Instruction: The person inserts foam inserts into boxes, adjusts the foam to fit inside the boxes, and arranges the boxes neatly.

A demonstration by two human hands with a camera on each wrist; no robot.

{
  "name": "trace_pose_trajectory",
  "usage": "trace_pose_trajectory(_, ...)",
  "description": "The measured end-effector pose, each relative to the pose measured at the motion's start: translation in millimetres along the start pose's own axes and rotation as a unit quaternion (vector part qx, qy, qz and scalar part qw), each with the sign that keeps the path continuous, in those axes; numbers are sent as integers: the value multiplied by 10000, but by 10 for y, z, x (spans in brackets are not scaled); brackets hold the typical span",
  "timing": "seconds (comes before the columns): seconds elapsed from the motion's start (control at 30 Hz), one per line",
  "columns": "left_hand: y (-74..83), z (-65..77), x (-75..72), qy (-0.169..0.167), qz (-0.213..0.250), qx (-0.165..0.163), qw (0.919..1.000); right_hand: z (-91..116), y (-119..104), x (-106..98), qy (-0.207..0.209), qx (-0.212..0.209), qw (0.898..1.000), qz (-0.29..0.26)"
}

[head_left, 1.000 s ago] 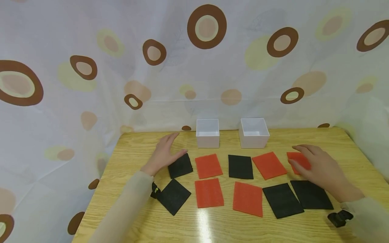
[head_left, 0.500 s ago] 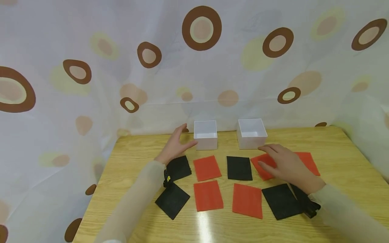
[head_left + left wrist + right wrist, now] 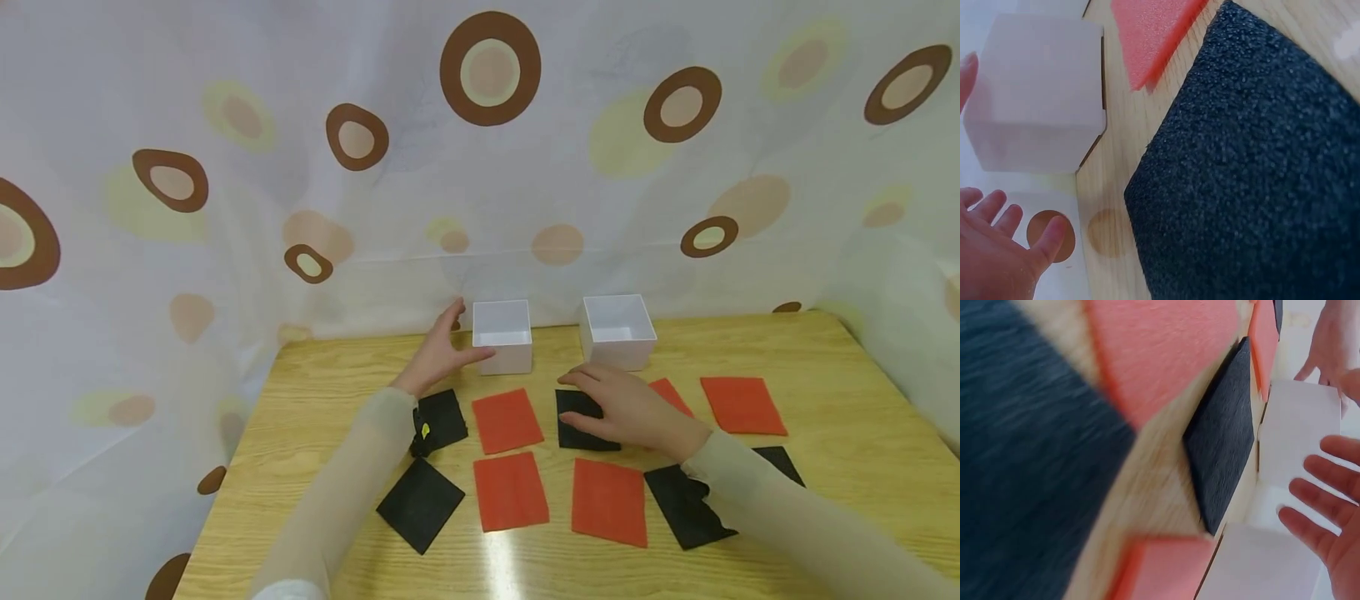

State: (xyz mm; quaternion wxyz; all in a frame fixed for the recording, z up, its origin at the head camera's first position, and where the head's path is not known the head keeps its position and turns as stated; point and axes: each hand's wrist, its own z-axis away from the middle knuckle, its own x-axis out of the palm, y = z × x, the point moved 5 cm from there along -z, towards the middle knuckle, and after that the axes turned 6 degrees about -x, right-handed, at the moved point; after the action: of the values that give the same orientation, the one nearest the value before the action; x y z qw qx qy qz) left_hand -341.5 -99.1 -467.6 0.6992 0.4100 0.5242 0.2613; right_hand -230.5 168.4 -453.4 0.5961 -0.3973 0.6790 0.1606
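My left hand (image 3: pixel 442 354) is at the left side of the left white box (image 3: pixel 513 360), thumb in front of it and fingers spread. In the left wrist view a gap shows between the fingers and the box (image 3: pixel 1038 87); they hold nothing. Over a black foam square (image 3: pixel 573 402) in the back row hovers my right hand (image 3: pixel 633 408), its fingers extended and nothing in them. The right white box (image 3: pixel 622 354) stands just beyond it. A red foam square (image 3: pixel 508 421) lies between the two hands. Part of another red square (image 3: pixel 671 393) is hidden by the right hand.
More red and black squares lie flat in two loose rows, among them a black one (image 3: pixel 422 506), a red one (image 3: pixel 512 493) and another red one (image 3: pixel 742 406). Behind the wooden table (image 3: pixel 337 375) hangs a patterned white sheet (image 3: pixel 420 200).
My right hand has swept left from the far-right red square to above the black square. My left hand has moved right and forward to the left box. The squares lie as before.
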Motion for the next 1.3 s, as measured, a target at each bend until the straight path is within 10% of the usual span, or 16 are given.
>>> trace_pose_trajectory(0.6, -44, -74, 115, -360, 75, -122, 9992, -459, -161, 426, -1670, -240, 9848, -416)
trace_pose_trajectory(1.3, -40, -115, 102, -413, 148, -3, 9990, -552, -102, 520, -2054, -297, 9769, -518)
